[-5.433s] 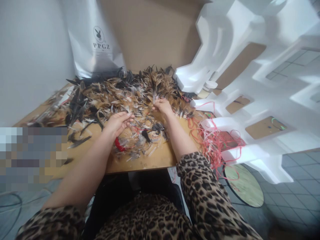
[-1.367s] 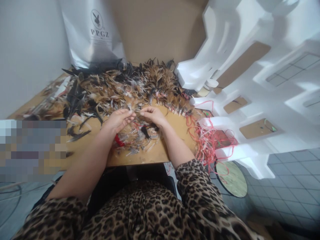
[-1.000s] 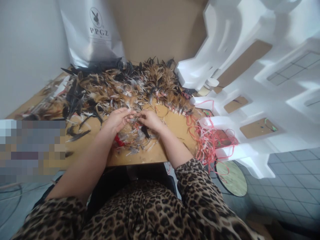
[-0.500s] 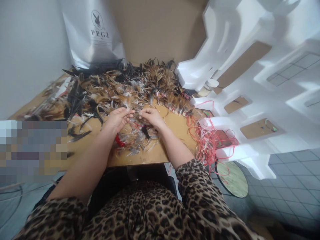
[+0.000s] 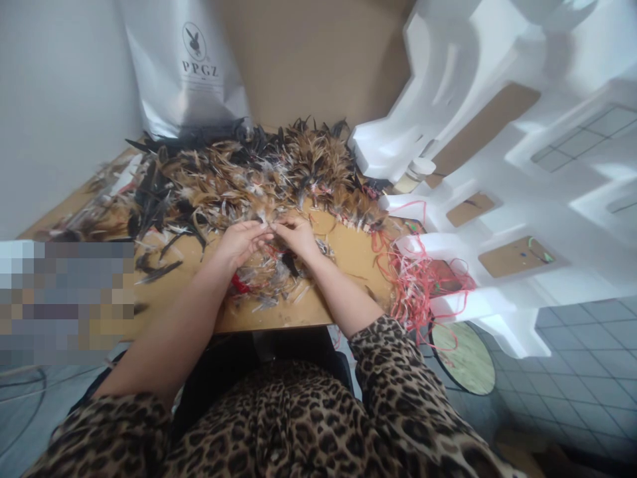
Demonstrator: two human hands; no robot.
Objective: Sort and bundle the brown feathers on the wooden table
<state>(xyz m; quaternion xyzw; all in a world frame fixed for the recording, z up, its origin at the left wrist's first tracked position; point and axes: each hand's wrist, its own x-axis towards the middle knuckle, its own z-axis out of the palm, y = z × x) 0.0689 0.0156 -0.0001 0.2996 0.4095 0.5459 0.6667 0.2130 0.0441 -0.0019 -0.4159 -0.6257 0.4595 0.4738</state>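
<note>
My left hand [image 5: 242, 242] is closed in a pinch over the middle of the wooden table [image 5: 351, 255]. Pale fluff of a small tan feather [image 5: 263, 214] shows at its fingertips. Thumb and finger of my right hand [image 5: 297, 236] pinch right against the left fingertips; what they grip there is too small to make out. Just beyond both hands spreads a large heap of brown and black feathers [image 5: 209, 176]. Loose grey and white feather scraps [image 5: 273, 282] lie below my wrists, with a red piece [image 5: 239, 284] beside my left wrist.
Tangled red strings [image 5: 415, 285] hang over the table's right edge. White moulded foam [image 5: 458, 199] stands on the right, a small white-lidded jar [image 5: 421, 169] against it. A silver bag [image 5: 194, 86] is behind the heap. A round stool [image 5: 465, 358] is at lower right.
My hands have come together, the right moving slightly left, so their fingertips now meet. Pale feather fluff now shows more clearly above the fingertips.
</note>
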